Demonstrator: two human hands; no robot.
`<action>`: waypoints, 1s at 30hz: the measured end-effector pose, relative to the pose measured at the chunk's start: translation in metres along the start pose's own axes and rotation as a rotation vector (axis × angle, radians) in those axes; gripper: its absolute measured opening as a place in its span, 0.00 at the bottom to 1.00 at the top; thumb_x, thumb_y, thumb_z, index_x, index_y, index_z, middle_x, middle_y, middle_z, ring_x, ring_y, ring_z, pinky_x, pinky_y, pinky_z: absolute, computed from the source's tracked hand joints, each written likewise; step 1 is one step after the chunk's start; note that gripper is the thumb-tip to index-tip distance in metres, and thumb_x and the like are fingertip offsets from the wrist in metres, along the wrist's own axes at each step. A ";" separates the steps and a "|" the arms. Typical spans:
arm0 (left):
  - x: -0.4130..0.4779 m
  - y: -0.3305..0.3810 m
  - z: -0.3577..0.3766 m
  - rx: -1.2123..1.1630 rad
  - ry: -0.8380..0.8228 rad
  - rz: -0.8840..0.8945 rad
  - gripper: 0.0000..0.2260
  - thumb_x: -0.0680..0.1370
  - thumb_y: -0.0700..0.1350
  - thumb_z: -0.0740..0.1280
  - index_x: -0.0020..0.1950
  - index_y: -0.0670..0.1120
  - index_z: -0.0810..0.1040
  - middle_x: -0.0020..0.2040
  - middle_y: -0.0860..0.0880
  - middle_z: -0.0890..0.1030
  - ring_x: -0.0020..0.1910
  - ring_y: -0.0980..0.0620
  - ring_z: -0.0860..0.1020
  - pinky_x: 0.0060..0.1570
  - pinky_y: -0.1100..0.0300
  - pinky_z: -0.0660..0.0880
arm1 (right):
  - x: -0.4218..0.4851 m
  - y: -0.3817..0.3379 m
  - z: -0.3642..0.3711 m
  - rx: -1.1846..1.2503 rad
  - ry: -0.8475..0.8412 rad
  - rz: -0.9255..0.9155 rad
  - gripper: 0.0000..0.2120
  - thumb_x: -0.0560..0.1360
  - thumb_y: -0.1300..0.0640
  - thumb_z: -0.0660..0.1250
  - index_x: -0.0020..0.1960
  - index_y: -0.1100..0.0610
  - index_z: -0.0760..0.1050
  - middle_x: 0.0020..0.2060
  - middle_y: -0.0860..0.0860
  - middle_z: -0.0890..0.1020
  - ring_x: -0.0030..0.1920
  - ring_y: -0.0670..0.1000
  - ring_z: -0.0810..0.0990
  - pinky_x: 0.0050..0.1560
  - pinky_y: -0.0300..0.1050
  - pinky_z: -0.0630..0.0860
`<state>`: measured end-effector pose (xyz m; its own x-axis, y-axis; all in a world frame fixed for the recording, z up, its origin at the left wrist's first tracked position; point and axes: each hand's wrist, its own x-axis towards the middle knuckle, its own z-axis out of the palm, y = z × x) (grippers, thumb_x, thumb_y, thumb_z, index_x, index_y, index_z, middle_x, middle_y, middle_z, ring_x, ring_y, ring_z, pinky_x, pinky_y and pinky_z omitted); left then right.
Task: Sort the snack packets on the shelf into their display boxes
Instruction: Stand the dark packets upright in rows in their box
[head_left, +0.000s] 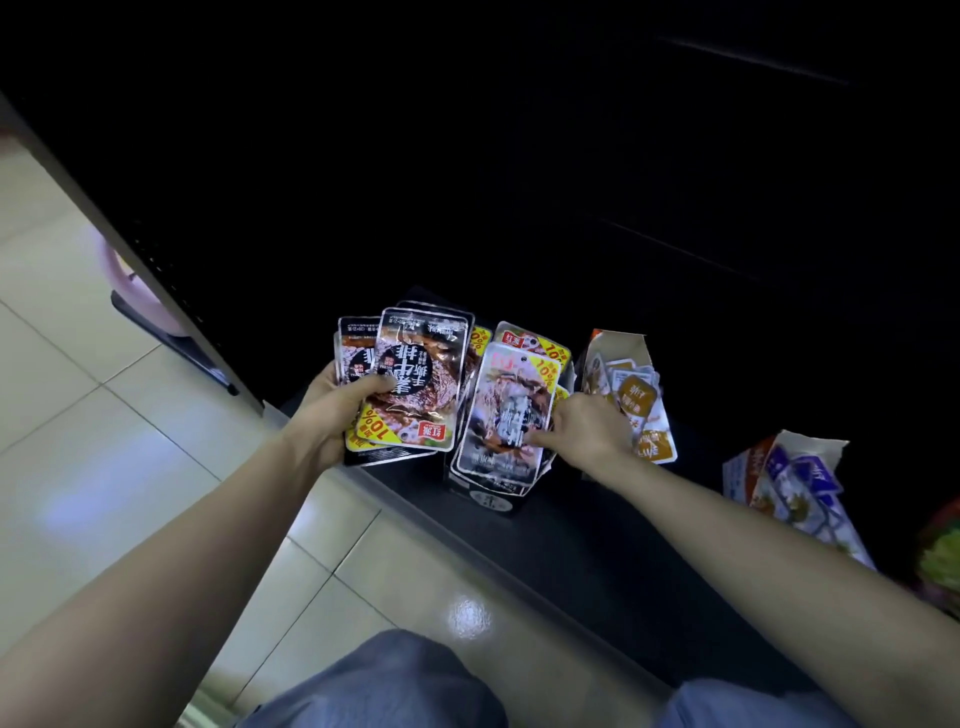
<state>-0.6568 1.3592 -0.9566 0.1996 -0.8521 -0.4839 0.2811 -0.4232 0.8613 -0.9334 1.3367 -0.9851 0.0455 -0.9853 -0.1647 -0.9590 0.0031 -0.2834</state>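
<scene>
Left hand (332, 415) is gripping a fanned stack of dark packets (410, 384) with the thumb clamped across the front. It's holding them just over the front lip of the dark shelf (571, 551). They're black and brown with a yellow 10% corner, and the print reads upside down from here. At least 3 edges show, but I can't get an exact count.

Right hand (587, 431) is at the black display box (493, 501), which sits on the shelf right beside the held stack. More of the same packets (511, 410) stand leaning in it, and the index finger lies along the front one. Honestly can't tell if that hand is pinching the packet or only pressing on it, since the thumb is hidden.

Just behind the right hand there's an orange and white box (618, 343) with small orange-label packets (639, 402) in it. Further right, apart from those, is a torn-open box (748, 467) with blue packets (810, 475). There's pale tiled floor (130, 467) on the left, and 2 knees in blue-grey trousers (395, 680) at the bottom.
</scene>
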 end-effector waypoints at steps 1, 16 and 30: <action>-0.001 0.001 0.000 -0.016 0.000 0.017 0.16 0.74 0.32 0.71 0.59 0.43 0.74 0.46 0.40 0.83 0.33 0.46 0.84 0.30 0.55 0.80 | 0.000 0.002 0.000 0.033 0.006 -0.006 0.25 0.69 0.39 0.73 0.28 0.55 0.68 0.24 0.50 0.72 0.27 0.49 0.73 0.28 0.42 0.68; -0.012 0.006 0.034 0.065 -0.244 0.031 0.27 0.69 0.33 0.73 0.67 0.39 0.72 0.53 0.38 0.83 0.40 0.44 0.85 0.34 0.53 0.81 | 0.002 -0.033 -0.034 1.165 -0.407 -0.017 0.48 0.63 0.42 0.77 0.73 0.54 0.55 0.64 0.54 0.74 0.53 0.50 0.82 0.47 0.47 0.82; -0.017 0.002 0.076 0.119 -0.381 -0.118 0.11 0.83 0.43 0.59 0.66 0.45 0.67 0.62 0.37 0.78 0.53 0.41 0.82 0.44 0.50 0.82 | -0.003 -0.017 -0.023 1.403 -0.403 0.141 0.43 0.67 0.64 0.77 0.75 0.52 0.58 0.65 0.55 0.77 0.66 0.55 0.75 0.70 0.61 0.67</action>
<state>-0.7311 1.3493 -0.9344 -0.1951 -0.8390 -0.5079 0.1660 -0.5387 0.8260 -0.9240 1.3358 -0.9583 0.2761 -0.8500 -0.4486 0.0795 0.4854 -0.8707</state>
